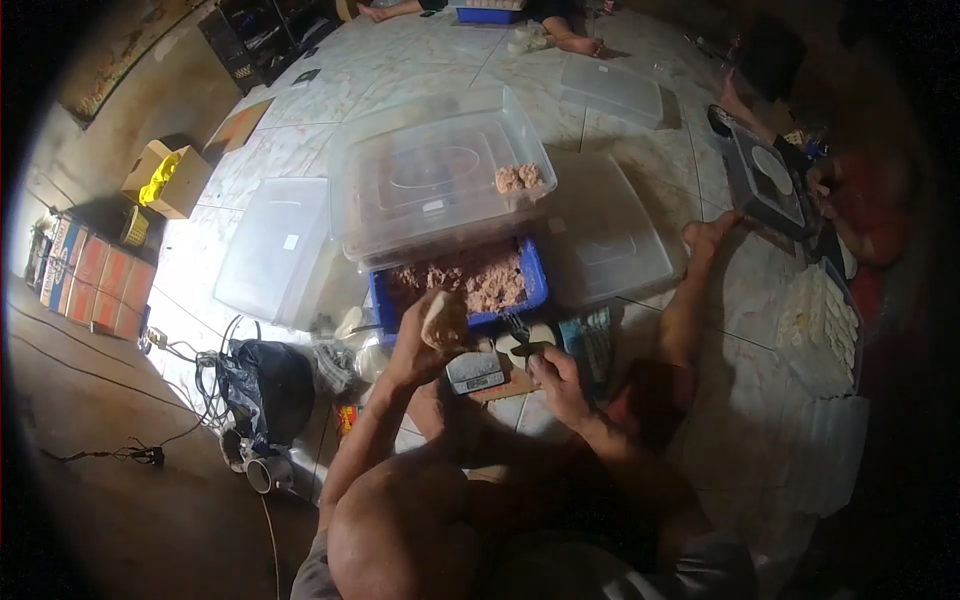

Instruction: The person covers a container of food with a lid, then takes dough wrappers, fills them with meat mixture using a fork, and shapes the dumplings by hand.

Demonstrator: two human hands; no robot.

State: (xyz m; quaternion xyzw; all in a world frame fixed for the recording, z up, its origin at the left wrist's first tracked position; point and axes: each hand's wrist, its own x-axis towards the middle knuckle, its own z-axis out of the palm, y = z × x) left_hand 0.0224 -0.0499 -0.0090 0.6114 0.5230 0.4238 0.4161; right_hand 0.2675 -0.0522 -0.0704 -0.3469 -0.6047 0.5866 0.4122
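A black bag [265, 385] sits on the floor well left of the left fingers. The left hand [412, 345] has its fingers curled around a pale piece of dough [443, 322], held up at the near edge of a blue tray [538, 278]. Minced filling [490, 282] lies in the tray, just beyond the fingers. A scale [476, 372] stands between the two hands. A fork [517, 328] points tray-ward, gripped by the right hand's [560, 385] closed fingers. Well right of those fingers is a box [812, 360] of pale pieces.
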